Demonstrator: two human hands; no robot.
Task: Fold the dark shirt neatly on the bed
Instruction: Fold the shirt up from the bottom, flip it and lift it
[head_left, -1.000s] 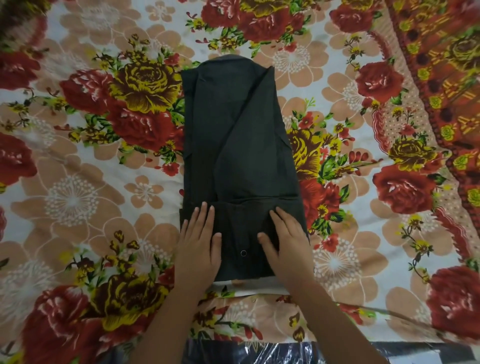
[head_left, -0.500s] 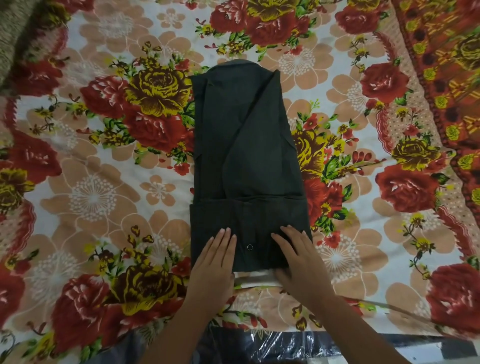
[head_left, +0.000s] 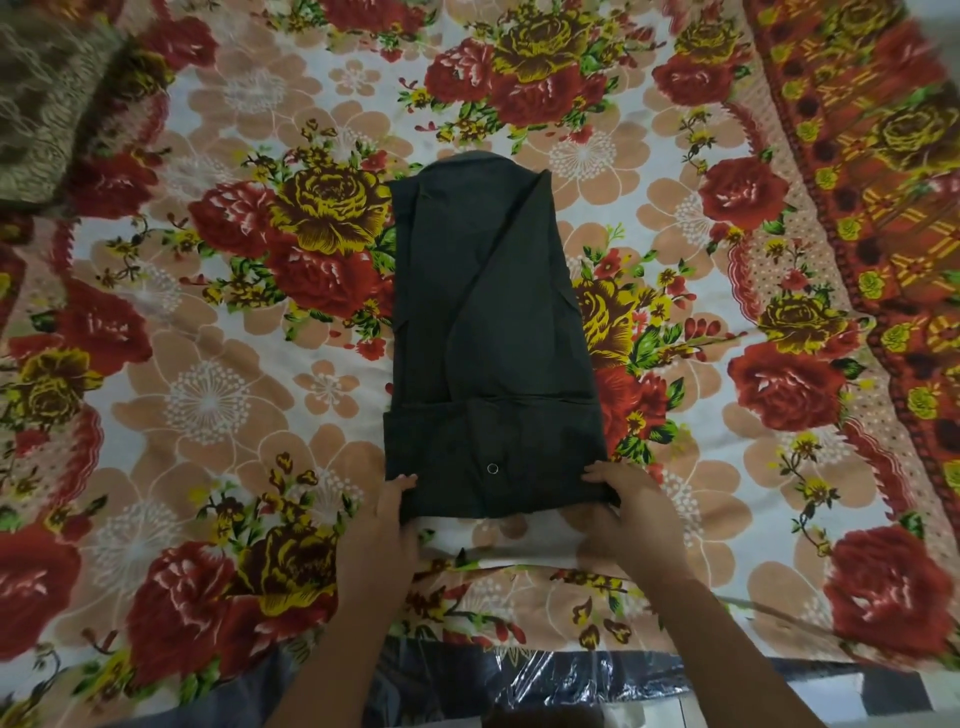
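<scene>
The dark shirt (head_left: 493, 332) lies on the flowered bed sheet (head_left: 208, 395) as a long narrow strip, sleeves folded in, with its near end turned up into a low band that shows a small snap button. My left hand (head_left: 387, 525) grips the near left corner of that band, thumb on top and fingers under the cloth. My right hand (head_left: 621, 512) grips the near right corner the same way. The near edge is lifted slightly off the sheet.
A brown patterned cushion or blanket (head_left: 47, 98) lies at the far left corner. The sheet's red and orange border (head_left: 883, 208) runs down the right side. Clear plastic wrap (head_left: 545, 686) covers the bed's near edge below my arms.
My hands lay flat on the shirt's near band; they have slid back and outward to its two near corners and now curl round the edge. The view has shifted back.
</scene>
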